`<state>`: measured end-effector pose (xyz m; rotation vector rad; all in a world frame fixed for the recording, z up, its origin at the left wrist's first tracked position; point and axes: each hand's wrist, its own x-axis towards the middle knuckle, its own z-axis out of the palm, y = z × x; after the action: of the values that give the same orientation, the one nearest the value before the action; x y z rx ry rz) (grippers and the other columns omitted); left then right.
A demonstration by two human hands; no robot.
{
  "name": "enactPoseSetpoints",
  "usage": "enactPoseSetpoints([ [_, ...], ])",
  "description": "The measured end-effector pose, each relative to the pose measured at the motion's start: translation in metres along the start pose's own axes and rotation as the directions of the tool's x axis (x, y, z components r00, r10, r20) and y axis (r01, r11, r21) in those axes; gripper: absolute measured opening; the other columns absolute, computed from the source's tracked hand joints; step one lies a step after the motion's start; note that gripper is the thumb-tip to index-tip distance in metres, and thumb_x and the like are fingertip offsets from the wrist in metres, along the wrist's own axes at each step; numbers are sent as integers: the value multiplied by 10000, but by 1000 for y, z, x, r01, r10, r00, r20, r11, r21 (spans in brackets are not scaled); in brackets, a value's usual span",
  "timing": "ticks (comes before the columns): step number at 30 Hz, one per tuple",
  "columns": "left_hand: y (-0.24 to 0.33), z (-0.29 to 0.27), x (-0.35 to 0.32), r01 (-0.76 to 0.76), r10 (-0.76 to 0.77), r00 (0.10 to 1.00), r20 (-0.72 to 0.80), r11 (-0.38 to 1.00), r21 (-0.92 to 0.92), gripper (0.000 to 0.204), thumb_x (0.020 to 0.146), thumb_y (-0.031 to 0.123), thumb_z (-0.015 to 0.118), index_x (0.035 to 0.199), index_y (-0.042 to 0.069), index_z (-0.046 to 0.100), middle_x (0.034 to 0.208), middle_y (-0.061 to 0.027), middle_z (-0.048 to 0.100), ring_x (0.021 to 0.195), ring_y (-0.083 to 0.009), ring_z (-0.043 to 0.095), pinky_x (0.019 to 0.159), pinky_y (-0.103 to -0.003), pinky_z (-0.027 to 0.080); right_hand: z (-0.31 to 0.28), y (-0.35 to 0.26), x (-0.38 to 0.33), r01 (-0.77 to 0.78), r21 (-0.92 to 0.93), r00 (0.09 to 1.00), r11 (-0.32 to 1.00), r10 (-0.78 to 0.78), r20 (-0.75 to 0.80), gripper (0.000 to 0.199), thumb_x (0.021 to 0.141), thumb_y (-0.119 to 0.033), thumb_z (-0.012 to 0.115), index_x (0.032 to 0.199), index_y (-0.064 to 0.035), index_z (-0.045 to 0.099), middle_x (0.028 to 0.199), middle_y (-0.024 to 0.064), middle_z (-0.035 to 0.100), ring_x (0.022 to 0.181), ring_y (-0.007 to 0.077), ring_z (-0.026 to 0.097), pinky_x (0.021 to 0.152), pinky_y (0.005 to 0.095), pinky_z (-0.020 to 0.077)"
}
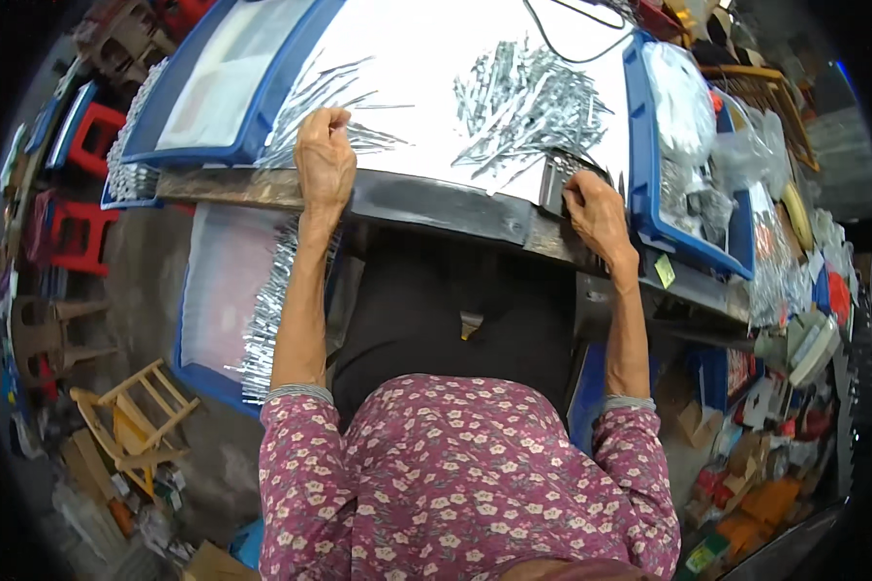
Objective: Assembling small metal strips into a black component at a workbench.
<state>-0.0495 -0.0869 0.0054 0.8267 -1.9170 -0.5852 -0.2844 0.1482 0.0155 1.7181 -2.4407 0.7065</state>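
While both hands rest at the near edge of a white sheet (426,58), thin silvery metal strips (528,102) lie heaped on it.
The left hand (325,160) is curled shut over a loose fan of strips (329,97); the right hand (596,213) pinches a flat ridged metal piece (555,179). Blue plastic trays (649,174) flank the sheet; a small yellow tag (665,271) sits right.

right hand (596,215) fingertips hidden, metal strips (528,102) blurred

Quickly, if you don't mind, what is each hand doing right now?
Left hand: closed in a fist on thin metal strips.
Right hand: closed, gripping a small stack of strips.
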Motion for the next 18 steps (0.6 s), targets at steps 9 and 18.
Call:
enactPoseSetpoints([
  [9,-26,-16,-1,-149,95,964,248,966,212,86,719,43,546,789,8,582,808,-128,561,815,-286,506,751,-363,392,11,3,3,86,-45,996,995,-86,5,94,768,-61,515,774,7,450,650,194,496,602,361,503,551,416,388],
  [18,-17,8,13,-272,211,897,387,956,108,90,711,61,554,783,43,606,795,-126,527,815,-298,479,750,-384,398,4,-3,-2,-36,49,999,998,36,-2,109,794,-98,494,776,7,472,632,169,495,557,324,507,529,379,398],
])
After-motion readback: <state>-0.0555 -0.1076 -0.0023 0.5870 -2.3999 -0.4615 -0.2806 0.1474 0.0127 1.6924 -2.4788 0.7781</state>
